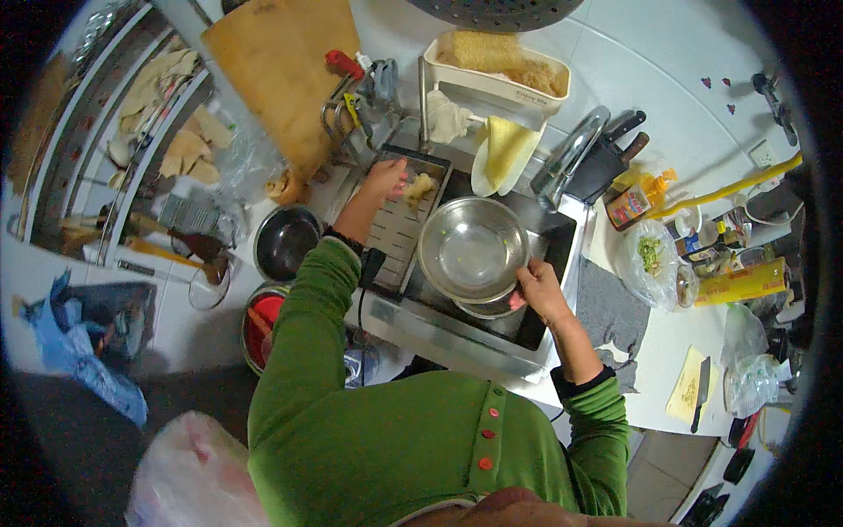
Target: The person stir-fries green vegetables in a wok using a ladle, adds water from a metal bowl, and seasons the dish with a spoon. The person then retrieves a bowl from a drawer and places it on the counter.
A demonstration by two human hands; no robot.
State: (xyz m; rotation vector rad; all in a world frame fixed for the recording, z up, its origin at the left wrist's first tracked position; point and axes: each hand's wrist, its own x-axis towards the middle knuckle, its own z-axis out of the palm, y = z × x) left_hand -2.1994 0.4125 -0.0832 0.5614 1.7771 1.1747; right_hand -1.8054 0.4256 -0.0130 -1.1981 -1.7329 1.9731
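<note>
Over the sink [527,338], my right hand [540,292] grips the right rim of a round, shiny metal bowl [474,250]. Its inside looks bare and reflective. Part of another metal rim [488,309] shows beneath it. My left hand [386,178] is above the slotted drainboard [391,237] at the sink's left side, its fingers apart and nothing visible in them. Just right of those fingertips lies a crumpled, pale yellow lump [421,189], perhaps a scrubber; its kind is unclear. The tap [571,158] rises behind the bowl at the right.
A yellow cloth [509,154] hangs on a white holder behind the sink. A knife block [601,167] and an orange bottle [639,200] stand at the right. Dark bowl [288,241] and red basin [263,325] sit left. A knife [702,395] lies on a yellow board [687,386].
</note>
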